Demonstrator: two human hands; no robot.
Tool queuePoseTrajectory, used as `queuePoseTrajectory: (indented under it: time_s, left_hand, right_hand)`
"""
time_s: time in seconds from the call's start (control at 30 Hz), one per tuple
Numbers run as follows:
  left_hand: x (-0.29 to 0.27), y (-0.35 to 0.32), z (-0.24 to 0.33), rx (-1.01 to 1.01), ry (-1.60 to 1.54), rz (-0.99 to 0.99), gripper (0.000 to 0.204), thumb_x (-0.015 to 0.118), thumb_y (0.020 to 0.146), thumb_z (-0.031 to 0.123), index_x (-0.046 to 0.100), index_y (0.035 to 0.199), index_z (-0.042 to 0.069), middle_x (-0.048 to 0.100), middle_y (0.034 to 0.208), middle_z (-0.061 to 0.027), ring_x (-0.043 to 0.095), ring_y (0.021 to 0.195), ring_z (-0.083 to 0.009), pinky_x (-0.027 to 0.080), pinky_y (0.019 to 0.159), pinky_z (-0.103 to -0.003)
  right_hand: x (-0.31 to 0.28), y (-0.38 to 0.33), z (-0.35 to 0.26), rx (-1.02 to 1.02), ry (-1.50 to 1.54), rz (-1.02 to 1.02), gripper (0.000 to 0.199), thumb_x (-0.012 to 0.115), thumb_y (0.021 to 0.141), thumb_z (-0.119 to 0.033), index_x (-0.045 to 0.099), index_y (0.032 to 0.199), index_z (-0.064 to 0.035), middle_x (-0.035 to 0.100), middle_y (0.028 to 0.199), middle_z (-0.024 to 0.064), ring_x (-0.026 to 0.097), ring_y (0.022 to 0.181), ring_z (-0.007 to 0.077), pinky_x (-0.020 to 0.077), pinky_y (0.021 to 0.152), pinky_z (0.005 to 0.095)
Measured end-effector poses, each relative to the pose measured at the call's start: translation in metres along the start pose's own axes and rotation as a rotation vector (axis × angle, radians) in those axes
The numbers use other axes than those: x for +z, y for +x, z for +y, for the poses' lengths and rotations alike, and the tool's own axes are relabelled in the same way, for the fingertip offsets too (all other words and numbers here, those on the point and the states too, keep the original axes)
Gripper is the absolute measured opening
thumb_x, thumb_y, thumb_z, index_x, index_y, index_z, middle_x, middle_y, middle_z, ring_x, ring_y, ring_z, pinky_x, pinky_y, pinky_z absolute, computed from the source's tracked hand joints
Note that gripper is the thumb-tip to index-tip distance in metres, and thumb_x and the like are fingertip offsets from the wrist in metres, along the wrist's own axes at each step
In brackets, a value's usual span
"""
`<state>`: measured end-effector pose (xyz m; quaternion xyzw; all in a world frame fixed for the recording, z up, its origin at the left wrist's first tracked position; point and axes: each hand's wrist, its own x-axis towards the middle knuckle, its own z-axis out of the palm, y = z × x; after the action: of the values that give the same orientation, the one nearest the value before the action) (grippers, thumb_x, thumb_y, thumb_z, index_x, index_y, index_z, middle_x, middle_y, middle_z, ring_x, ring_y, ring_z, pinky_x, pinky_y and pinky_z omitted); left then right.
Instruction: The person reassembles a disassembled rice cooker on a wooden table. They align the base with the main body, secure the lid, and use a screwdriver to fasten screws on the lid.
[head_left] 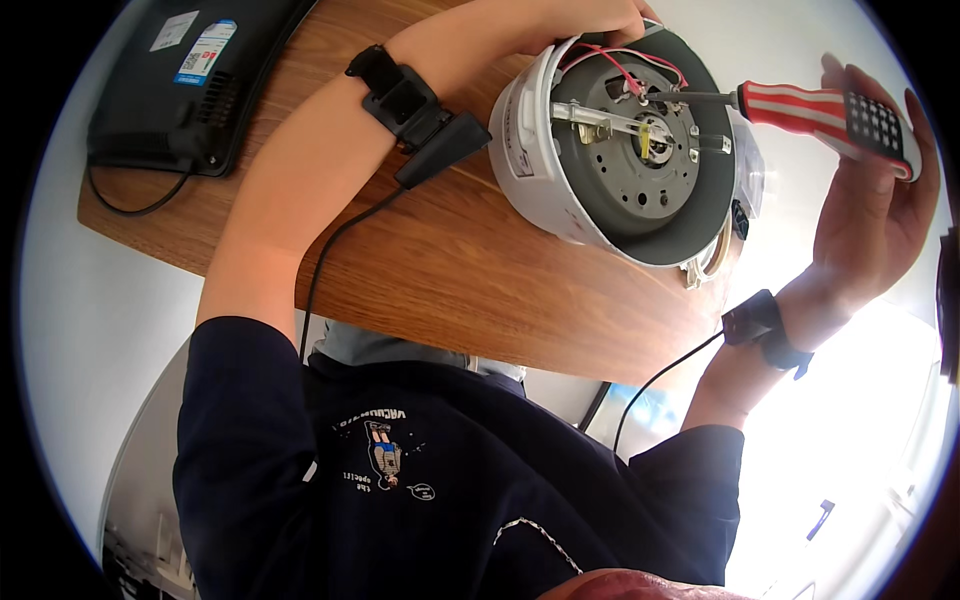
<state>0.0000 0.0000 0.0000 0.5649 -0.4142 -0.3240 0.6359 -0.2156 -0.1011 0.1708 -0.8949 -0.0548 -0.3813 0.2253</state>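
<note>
A white round appliance body, looking like a rice cooker [540, 175], lies tipped on its side, its open underside showing a grey metal plate [625, 180], red and white wires [635, 75] and a lever. My left hand [600, 22] grips its upper rim; some of its fingers are hidden behind the edge. My right hand [872, 215] loosely holds a screwdriver [795, 103] by its red and white handle, its dark patterned end against the palm. The shaft points left into the underside, its tip near a wire terminal on the plate.
The appliance lies on a wood-grain table [430, 275] with a curved front edge. A black device [190, 90] with a cable lies at the far left. Beside the appliance on the right are a clear plastic container [750, 170] and a ring-like part [712, 262]. Cables trail from both wrist straps.
</note>
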Motion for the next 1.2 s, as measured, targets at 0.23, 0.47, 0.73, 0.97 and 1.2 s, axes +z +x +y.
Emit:
queuePoseTrajectory:
  time_s: [0.23,0.47,0.73,0.97,1.2]
  left_hand:
    - [0.006,-0.009,-0.001,0.076,-0.083,0.005,0.051,0.056,0.067,0.004,0.075,0.113,-0.003,0.070,0.080,-0.0070,0.058,0.062,-0.0133,0.045,0.053,-0.027]
    - [-0.014,0.002,0.014,0.030,-0.110,-0.023,0.051,0.056,0.069,0.004,0.075,0.115,-0.003,0.070,0.080,-0.0074,0.058,0.061,-0.0137,0.044,0.052,-0.027]
    - [0.007,-0.013,0.006,-0.022,-0.181,-0.025,0.051,0.055,0.070,0.004,0.075,0.117,-0.004,0.069,0.080,-0.0074,0.057,0.060,-0.0126,0.043,0.052,-0.026]
    - [0.007,-0.016,0.017,-0.035,-0.063,0.010,0.051,0.055,0.070,0.004,0.074,0.117,-0.004,0.068,0.079,-0.0069,0.056,0.061,-0.0124,0.043,0.052,-0.025]
    - [0.005,-0.008,-0.002,0.029,-0.074,-0.004,0.051,0.055,0.069,0.005,0.075,0.115,-0.003,0.069,0.079,-0.0069,0.059,0.062,-0.0133,0.045,0.053,-0.027]
  right_hand:
    - [0.002,0.011,-0.002,0.075,-0.141,-0.043,0.034,0.057,0.104,-0.020,0.064,0.134,-0.0054,0.067,0.131,0.0203,0.065,0.125,0.0332,0.0480,0.113,0.0476]
    - [0.001,0.024,0.005,0.030,-0.120,-0.092,0.036,0.059,0.104,-0.020,0.063,0.135,-0.0034,0.069,0.128,0.0205,0.067,0.120,0.0315,0.0512,0.109,0.0458]
    - [-0.003,0.008,-0.006,-0.015,-0.128,-0.084,0.039,0.061,0.103,-0.021,0.061,0.136,-0.0002,0.071,0.122,0.0208,0.070,0.114,0.0297,0.0552,0.104,0.0433]
    - [0.000,0.010,-0.006,-0.050,-0.220,-0.072,0.040,0.062,0.103,-0.019,0.059,0.137,0.0011,0.072,0.120,0.0214,0.071,0.112,0.0302,0.0579,0.100,0.0418]
    - [0.003,0.002,-0.002,-0.057,-0.256,-0.007,0.038,0.062,0.102,-0.017,0.059,0.136,0.0007,0.070,0.125,0.0233,0.070,0.116,0.0368,0.0578,0.101,0.0441]
